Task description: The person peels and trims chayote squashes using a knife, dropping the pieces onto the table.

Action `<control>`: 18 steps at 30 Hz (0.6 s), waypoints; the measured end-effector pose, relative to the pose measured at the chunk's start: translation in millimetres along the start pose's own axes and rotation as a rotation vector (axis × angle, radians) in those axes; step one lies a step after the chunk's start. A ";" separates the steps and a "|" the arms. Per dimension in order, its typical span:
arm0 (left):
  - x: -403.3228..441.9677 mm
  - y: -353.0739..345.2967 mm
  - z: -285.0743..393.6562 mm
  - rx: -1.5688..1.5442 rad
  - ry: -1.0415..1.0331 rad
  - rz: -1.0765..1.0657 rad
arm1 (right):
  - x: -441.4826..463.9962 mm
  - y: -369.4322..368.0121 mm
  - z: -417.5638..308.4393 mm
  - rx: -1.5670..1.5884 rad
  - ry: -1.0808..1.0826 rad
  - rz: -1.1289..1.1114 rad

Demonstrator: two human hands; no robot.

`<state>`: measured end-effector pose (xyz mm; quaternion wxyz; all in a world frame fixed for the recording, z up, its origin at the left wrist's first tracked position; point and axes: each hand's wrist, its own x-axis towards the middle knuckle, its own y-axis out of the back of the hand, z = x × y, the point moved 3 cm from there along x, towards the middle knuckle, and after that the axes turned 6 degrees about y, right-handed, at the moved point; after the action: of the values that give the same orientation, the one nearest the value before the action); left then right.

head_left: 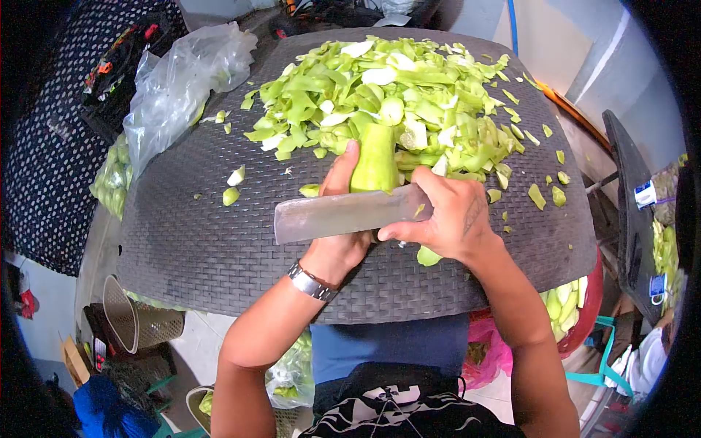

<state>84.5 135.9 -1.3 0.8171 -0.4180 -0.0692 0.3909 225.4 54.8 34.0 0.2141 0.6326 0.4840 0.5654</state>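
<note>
My left hand [337, 237], with a metal watch on its wrist, is closed around a peeled light green chayote [374, 160]; its thumb lies along the chayote's left side. My right hand [454, 213] grips a broad-bladed knife [336, 214] near the blade's right end. The blade lies crosswise over the lower end of the chayote and hides part of my left palm and fingers. Just beyond my hands spreads a large heap of green peelings [314, 102]. A small green piece [428, 256] lies below my right hand.
The dark woven-pattern table [197, 270] carries loose scraps at both sides. A clear plastic bag [175, 95] rests on its left edge, above a bag of green vegetables [113, 179]. A red basin [590, 310] with cut pieces stands below right, and a basket [150, 321] below left.
</note>
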 end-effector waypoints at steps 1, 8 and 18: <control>2.1 3.3 0.1 0.003 0.003 -0.012 | 0.5 1.9 2.2 -0.007 0.003 0.020; -0.3 -6.9 6.4 -0.020 0.048 0.075 | 3.3 13.9 20.4 -0.064 -0.026 0.080; 1.5 4.2 9.6 0.021 0.178 0.043 | 2.6 29.4 71.5 -0.224 -0.391 -0.030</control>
<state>78.9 144.4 1.4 0.8159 -0.4437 0.0166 0.3703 301.9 63.9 40.2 0.3811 0.6951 0.3769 0.4791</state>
